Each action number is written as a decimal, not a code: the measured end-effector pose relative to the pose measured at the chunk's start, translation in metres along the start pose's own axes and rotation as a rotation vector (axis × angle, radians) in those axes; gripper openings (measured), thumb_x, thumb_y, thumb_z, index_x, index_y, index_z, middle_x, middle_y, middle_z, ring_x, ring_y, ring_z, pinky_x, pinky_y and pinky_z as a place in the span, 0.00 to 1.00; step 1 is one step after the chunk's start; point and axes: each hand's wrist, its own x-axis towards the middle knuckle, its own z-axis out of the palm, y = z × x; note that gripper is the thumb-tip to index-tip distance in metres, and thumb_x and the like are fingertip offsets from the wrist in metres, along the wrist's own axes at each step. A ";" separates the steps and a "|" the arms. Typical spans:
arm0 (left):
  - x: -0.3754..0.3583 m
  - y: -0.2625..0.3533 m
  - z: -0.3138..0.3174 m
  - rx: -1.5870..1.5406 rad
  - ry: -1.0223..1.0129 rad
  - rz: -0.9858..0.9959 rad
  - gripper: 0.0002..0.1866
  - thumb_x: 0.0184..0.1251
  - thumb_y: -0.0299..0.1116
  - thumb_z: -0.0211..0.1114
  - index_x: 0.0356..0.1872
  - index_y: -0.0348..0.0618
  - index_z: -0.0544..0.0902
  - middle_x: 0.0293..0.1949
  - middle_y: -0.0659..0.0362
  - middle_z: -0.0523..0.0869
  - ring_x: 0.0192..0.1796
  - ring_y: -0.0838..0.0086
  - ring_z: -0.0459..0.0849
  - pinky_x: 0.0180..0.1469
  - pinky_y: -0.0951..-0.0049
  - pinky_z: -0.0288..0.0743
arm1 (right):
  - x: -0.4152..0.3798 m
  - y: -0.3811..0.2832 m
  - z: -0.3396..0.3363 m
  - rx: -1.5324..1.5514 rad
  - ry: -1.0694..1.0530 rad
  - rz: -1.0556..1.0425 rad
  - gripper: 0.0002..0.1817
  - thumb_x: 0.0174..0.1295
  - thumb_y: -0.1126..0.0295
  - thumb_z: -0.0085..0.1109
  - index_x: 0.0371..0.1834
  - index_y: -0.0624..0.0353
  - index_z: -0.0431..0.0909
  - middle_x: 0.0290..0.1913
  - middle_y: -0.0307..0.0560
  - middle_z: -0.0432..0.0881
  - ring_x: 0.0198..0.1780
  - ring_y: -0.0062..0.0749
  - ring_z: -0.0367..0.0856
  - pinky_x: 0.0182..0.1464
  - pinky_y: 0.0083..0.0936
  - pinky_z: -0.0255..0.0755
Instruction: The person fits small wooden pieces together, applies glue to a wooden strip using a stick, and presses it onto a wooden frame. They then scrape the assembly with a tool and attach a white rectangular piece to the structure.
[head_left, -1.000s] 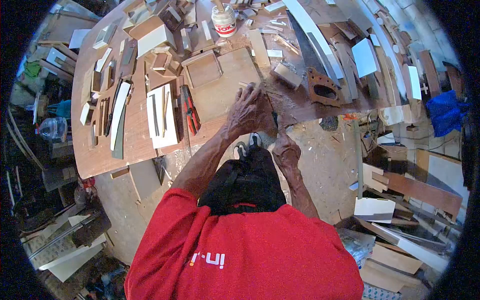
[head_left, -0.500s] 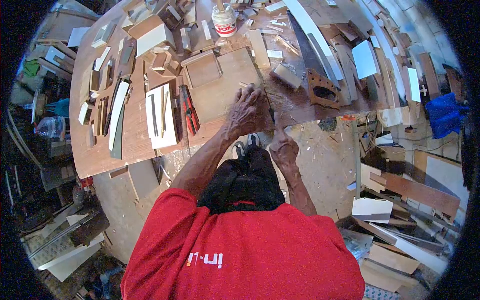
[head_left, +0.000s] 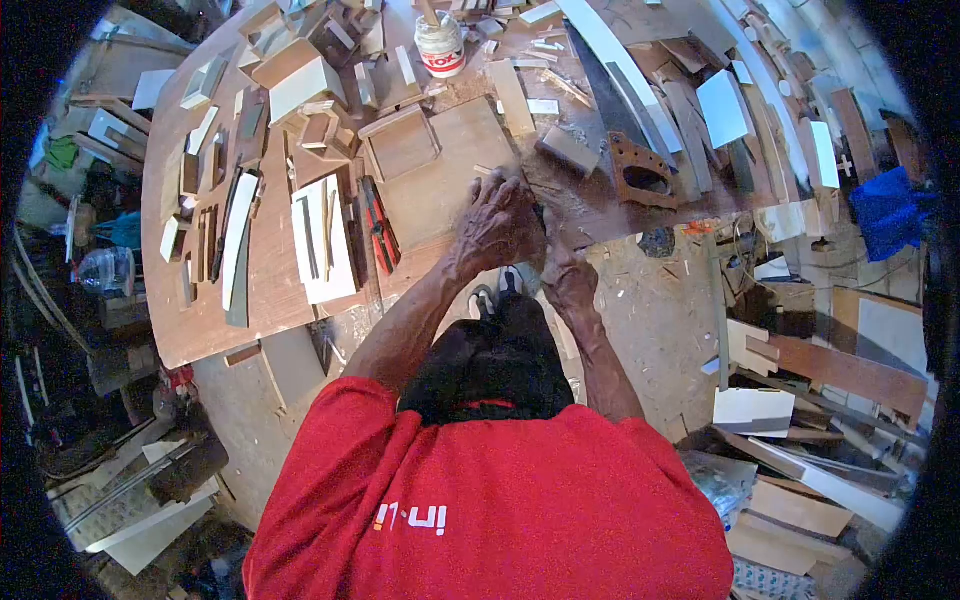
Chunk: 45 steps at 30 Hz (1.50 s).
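My left hand (head_left: pixel 497 220) lies palm down near the front right corner of a flat wooden panel (head_left: pixel 440 195), its fingers stretched forward. At its fingertips is a small pale strip of wood (head_left: pixel 487 170). My right hand (head_left: pixel 572 283) is closed just off the table's front edge, close to the right of my left hand. A thin, blurred, dark shape runs forward from it beside my left thumb; what the right hand grips I cannot tell. Red-handled pliers (head_left: pixel 380 225) lie left of the panel. A handsaw with a brown wooden handle (head_left: pixel 642 172) lies to the right.
The wooden table (head_left: pixel 210 325) carries white boards (head_left: pixel 325 240), small wooden boxes (head_left: pixel 305 85), a white tub (head_left: pixel 440 45) with a stick in it, a wooden block (head_left: pixel 568 150) and sawdust. Offcuts (head_left: pixel 755 412) are piled on the floor at right. A blue cloth (head_left: pixel 890 215) hangs there.
My right hand has shifted slightly forward, towards the table edge, with blur around its front. My left hand stays in place on the panel. The whole view has tilted a little.
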 end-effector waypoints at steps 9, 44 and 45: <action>-0.005 -0.008 0.010 0.073 -0.116 -0.026 0.38 0.50 0.50 0.68 0.65 0.49 0.72 0.66 0.51 0.68 0.72 0.49 0.57 0.71 0.43 0.52 | 0.005 -0.005 -0.013 -0.080 -0.167 0.029 0.40 0.55 0.70 0.52 0.76 0.39 0.54 0.30 0.59 0.82 0.33 0.58 0.81 0.35 0.47 0.73; 0.033 -0.033 0.015 0.049 0.089 -0.052 0.27 0.52 0.40 0.67 0.55 0.41 0.76 0.43 0.53 0.80 0.54 0.59 0.76 0.59 0.53 0.66 | 0.052 -0.001 -0.037 -0.036 0.085 0.182 0.21 0.69 0.59 0.46 0.58 0.60 0.74 0.44 0.61 0.83 0.43 0.59 0.82 0.45 0.49 0.76; 0.031 -0.039 0.025 0.052 0.088 -0.050 0.27 0.52 0.40 0.67 0.55 0.41 0.76 0.43 0.53 0.80 0.54 0.59 0.76 0.59 0.53 0.66 | 0.060 0.004 -0.031 -0.031 0.164 0.146 0.21 0.69 0.59 0.46 0.58 0.60 0.75 0.46 0.61 0.83 0.44 0.58 0.82 0.46 0.48 0.76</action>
